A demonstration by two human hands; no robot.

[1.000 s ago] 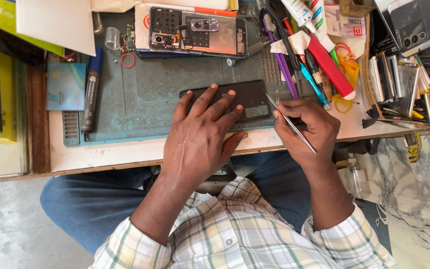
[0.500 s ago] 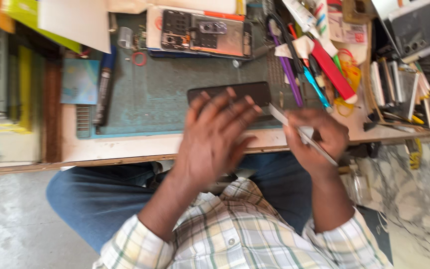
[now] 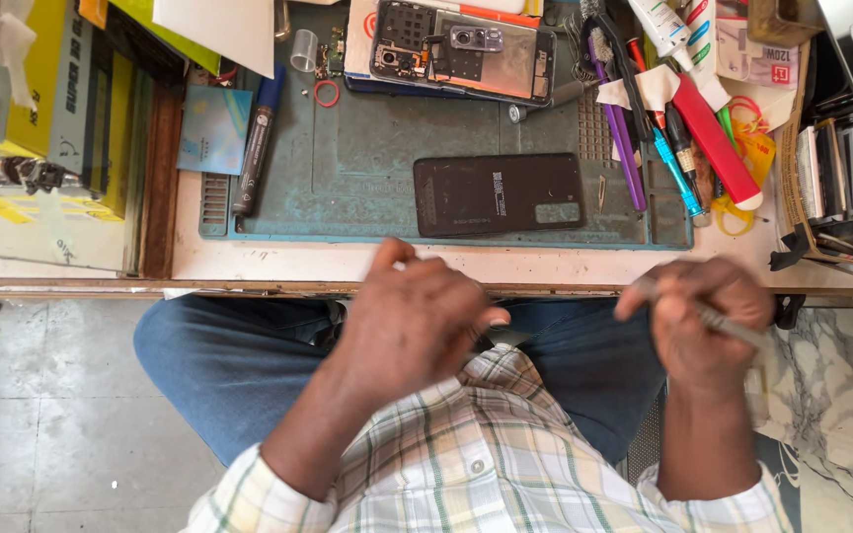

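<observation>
Yellow cardboard boxes (image 3: 46,99) are standing at the far left beside the pale wooden workbench (image 3: 278,265). Next to them, a light blue card (image 3: 213,129) and a dark blue marker pen (image 3: 257,140) are lying at the left edge of the worn green rubber work mat (image 3: 367,168). A small red rubber ring (image 3: 327,93) is resting on the mat near its top. Further right, an opened phone with its circuit boards showing (image 3: 461,51) is lying along the mat's far edge, and a flat black rectangular phone back panel (image 3: 499,193) is lying alone in the middle of the mat, with neither hand touching it.

Below the bench edge, over blue jeans (image 3: 229,365), the left hand (image 3: 415,321) is curling loosely, blurred; whether it is holding anything, I cannot tell. The right hand (image 3: 701,321) is closing around thin metal tweezers (image 3: 733,328), also blurred, well apart from the panel. Above it, a purple-handled tool (image 3: 622,148), a blue pen (image 3: 673,170) and a red marker (image 3: 715,143) are lying at the mat's right side, with a stack of flat phone parts (image 3: 846,178) at the far right.
</observation>
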